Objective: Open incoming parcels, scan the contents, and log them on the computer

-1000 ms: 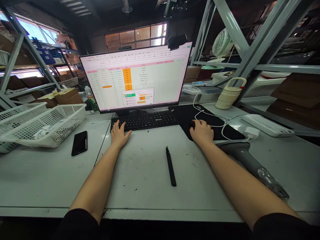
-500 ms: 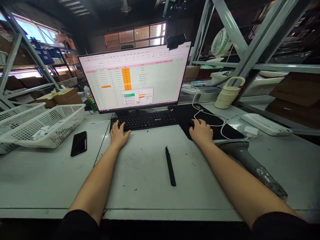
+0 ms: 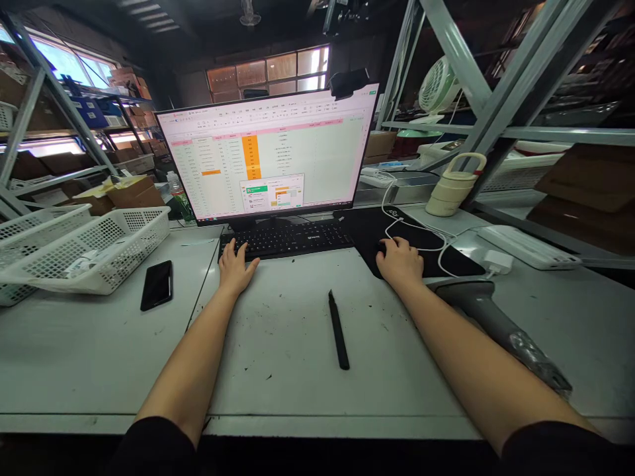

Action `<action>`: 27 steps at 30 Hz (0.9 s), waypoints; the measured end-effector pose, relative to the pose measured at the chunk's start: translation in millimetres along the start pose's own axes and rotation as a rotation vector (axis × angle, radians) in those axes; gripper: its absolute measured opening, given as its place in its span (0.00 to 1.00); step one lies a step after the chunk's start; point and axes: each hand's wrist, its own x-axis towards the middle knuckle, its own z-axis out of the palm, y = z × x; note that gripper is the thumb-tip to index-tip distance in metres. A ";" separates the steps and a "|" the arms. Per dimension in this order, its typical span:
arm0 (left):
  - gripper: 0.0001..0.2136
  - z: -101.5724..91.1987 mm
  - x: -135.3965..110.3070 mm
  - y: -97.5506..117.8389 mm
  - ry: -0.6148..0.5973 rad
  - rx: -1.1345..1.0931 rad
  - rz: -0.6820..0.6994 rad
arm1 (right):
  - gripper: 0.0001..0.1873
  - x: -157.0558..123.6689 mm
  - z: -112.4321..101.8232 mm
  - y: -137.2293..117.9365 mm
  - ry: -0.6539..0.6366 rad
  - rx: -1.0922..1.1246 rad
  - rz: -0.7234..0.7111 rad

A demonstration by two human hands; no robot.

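Observation:
My left hand [image 3: 235, 268] rests with spread fingers on the left end of a black keyboard [image 3: 297, 238]. On the black mouse pad [image 3: 364, 228], my right hand [image 3: 401, 261] is curled over a dark computer mouse [image 3: 381, 249], mostly hidden under the fingers. Behind the keyboard stands a monitor [image 3: 317, 152] with a spreadsheet and a small pop-up window on its screen. A black utility knife [image 3: 338, 330] lies on the table between my forearms. Beside my right forearm is a grey barcode scanner [image 3: 489, 314], its handle wrapped in clear plastic.
White perforated baskets [image 3: 106, 254] and a black phone [image 3: 157, 285] lie at left. On the right are a cream lidded cup [image 3: 451, 192], a white power strip [image 3: 528, 246], a white charger [image 3: 497, 262] and looping cables. Metal shelf frames [image 3: 520, 73] flank the table.

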 end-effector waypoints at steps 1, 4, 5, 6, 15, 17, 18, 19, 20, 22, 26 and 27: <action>0.30 0.0 0.0 -0.1 0.001 0.000 0.001 | 0.24 0.2 0.1 0.0 -0.002 -0.001 0.000; 0.29 0.5 0.2 -0.6 0.004 0.002 0.001 | 0.24 0.7 0.9 0.4 0.007 -0.001 0.003; 0.29 0.8 0.2 -0.8 0.005 0.002 0.000 | 0.24 0.9 1.2 0.6 0.011 -0.003 0.003; 0.29 1.0 0.1 -0.9 0.006 0.003 0.000 | 0.24 0.9 1.4 0.7 0.013 -0.005 0.002; 0.30 -0.3 -0.6 -0.5 0.000 0.005 0.003 | 0.25 -0.6 -2.1 -2.0 -0.002 0.003 0.013; 0.30 -0.6 -0.5 -0.5 -0.002 0.007 0.003 | 0.24 -0.6 -1.5 -1.8 0.000 -0.001 0.025; 0.30 -0.6 -0.4 -0.4 -0.001 0.008 0.003 | 0.24 -0.5 -0.9 -1.4 0.003 -0.003 0.027; 0.30 -0.5 -0.3 -0.4 0.000 0.009 0.002 | 0.24 -0.3 -0.2 -1.0 0.006 -0.003 0.026; 0.30 -0.4 -0.3 -0.4 0.002 0.010 0.001 | 0.24 0.0 0.5 -0.4 0.008 -0.004 0.024; 0.30 0.0 -0.3 -0.4 0.006 0.011 0.002 | 0.24 0.4 1.6 0.5 0.010 -0.002 0.019; 0.29 0.5 -0.3 -0.5 0.009 0.015 0.005 | 0.24 0.8 2.2 1.4 0.002 0.006 0.026; 0.29 0.4 -0.3 -0.5 0.009 0.015 0.006 | 0.24 0.8 2.3 1.5 0.001 0.009 0.028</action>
